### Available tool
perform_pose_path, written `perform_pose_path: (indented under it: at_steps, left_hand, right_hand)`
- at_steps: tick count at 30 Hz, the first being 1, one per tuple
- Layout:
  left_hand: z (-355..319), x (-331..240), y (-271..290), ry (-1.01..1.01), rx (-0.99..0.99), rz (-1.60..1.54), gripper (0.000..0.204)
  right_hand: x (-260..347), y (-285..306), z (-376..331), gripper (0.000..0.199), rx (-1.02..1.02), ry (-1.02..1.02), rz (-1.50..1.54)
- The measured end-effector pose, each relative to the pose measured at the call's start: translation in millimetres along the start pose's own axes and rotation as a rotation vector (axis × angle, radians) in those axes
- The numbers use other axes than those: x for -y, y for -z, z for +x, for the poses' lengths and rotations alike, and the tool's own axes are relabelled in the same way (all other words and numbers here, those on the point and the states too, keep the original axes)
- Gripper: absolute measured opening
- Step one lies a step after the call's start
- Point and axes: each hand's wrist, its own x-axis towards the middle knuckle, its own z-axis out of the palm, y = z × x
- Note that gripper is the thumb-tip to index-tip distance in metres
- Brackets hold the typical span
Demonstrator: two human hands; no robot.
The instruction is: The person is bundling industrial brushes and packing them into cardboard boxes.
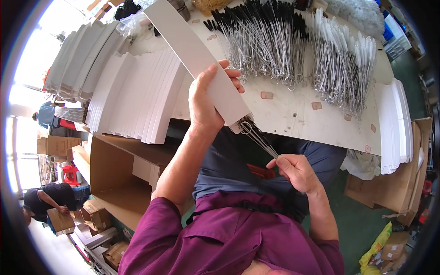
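Left of the sleeve, flat white sleeves (137, 96) lay fanned on the desk (293, 114); a brown carton (119, 174) stood open below them. Left hand (206, 98) gripped the long white sleeve (192, 50), fingers clamped round its lower end, mouth tilted down toward the person. Right hand (295, 172), below and right of the mouth, pinched the stems of a brush bundle (256, 135); bristle tips already sat at the mouth. Judged step: loading brushes into the sleeve. Next move would call for a straight push along its axis. Right of the sleeve, loose brushes (298, 50) covered the desk.
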Motion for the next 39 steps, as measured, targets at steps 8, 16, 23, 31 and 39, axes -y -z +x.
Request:
perform_pose_path:
  at_steps: [8, 16, 23, 31, 39]
  left_hand:
    - [-8, 17, 1, -0.012, 0.026, 0.049, 0.049]
    - [-27, 47, 1, 0.091, 0.018, 0.094, 0.050]
    - [-53, 73, -6, 0.070, 0.084, 0.149, 0.051]
    - [-81, 30, 12, 0.439, 0.379, 0.928, 0.041]
    - [-78, 1, -24, -0.507, 0.910, 1.713, 0.073]
  right_hand:
    - [-3, 6, 6, 0.033, -0.058, -0.008, -0.081]
    - [9, 7, 23, 0.027, -0.109, 0.005, -0.257]
    - [23, -6, 57, 0.051, -0.167, 0.236, 0.046]
    - [19, 27, 48, 0.044, -0.204, 0.142, -0.080]
    - [60, 28, 37, 0.043, -0.074, -0.055, -0.540]
